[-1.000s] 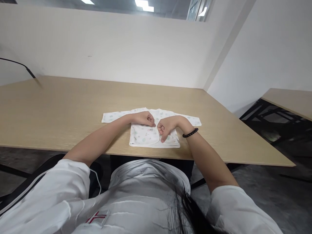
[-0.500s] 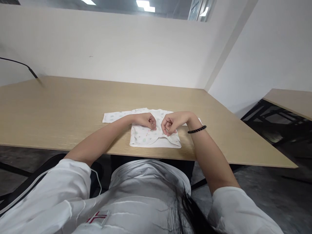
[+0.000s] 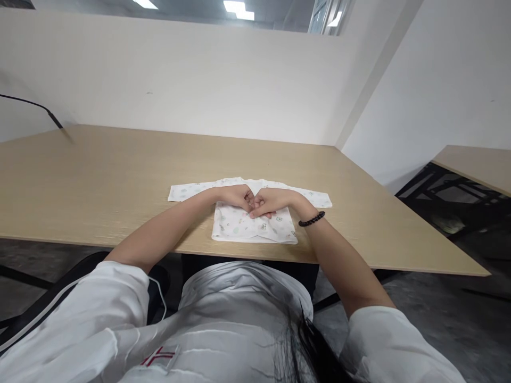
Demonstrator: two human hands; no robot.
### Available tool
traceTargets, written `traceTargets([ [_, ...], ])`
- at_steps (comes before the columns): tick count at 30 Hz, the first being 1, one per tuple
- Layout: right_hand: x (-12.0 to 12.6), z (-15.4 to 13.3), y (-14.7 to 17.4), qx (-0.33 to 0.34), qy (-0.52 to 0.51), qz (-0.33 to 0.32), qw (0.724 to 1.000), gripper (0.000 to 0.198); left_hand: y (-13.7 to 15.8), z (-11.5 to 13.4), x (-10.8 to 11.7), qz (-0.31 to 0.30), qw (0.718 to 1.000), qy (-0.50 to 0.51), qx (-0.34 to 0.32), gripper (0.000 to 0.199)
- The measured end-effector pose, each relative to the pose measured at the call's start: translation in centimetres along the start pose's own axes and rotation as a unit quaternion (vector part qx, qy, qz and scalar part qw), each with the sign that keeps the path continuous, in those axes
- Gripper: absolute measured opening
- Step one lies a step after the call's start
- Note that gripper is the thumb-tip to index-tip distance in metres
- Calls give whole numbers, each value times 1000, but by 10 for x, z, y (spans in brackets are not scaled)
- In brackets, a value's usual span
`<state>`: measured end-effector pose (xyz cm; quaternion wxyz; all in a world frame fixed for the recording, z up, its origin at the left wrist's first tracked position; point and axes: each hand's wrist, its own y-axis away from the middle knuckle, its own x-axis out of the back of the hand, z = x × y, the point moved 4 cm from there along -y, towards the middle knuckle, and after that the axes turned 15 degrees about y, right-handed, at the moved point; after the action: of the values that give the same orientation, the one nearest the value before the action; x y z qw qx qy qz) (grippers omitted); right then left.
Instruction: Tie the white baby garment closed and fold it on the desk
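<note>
A white, printed, long-sleeved cloth top [image 3: 235, 226] is being handled near the pale wooden table's [image 3: 120, 159] front edge by left hand [image 3: 237, 196] and right hand [image 3: 275, 201], fingers curled, grip unclear, flat layers seeming advisable.

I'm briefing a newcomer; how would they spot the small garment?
Find the big wooden table at the centre. Near its closest edge, under the left hand and right hand, lies the white garment, sleeves spread. Small scattered prints distinguish it from the white shirt being worn.
</note>
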<state>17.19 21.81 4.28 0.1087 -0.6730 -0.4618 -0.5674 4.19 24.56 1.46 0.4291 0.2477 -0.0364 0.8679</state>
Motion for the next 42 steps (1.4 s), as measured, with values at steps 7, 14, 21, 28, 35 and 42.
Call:
traceTargets([
  [7,-5,10,-5,-92,5,-7,996,23,-1,-7,3,-7,999,15,33,18],
  [14,1,16,6,-73,-55,-27,995,17,2,-2,1,-6,999,24,23,25],
  [21,3,29,8,-83,-80,-45,992,26,1,0,-7,15,999,47,20,30],
  [28,-2,31,2,-79,-92,-41,992,27,1,-4,-10,-4,995,98,13,26],
  [35,4,27,6,-73,-109,-5,991,20,0,-6,-4,6,994,113,-9,26],
  [42,5,25,6,-62,-149,16,987,18,-1,-8,-1,20,995,97,-16,30],
])
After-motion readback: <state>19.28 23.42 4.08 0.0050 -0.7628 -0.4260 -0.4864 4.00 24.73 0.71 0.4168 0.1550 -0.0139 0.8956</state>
